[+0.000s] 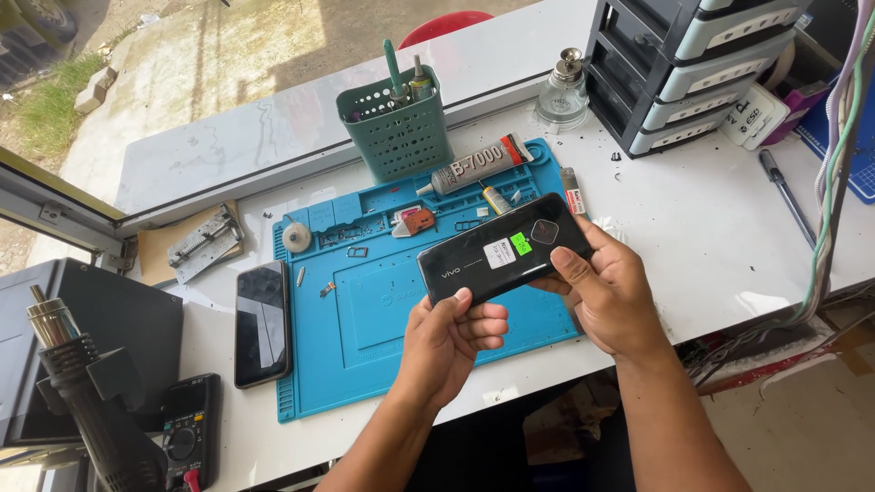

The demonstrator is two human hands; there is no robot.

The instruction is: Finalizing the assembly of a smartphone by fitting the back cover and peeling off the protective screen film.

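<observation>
Both hands close their grip on a black phone point(504, 255): the left hand point(447, 342) pinches its lower-left end, the right hand point(606, 292) clasps its right end. The phone hangs back-up, tilted, above the blue work mat point(365, 328) on the white counter point(711, 228).

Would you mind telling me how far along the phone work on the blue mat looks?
Done: glue tube and small parts lie out on the blue mat. In hand: left hand and right hand hold the black phone, back up, closed. Left: second phone lies untouched.
</observation>
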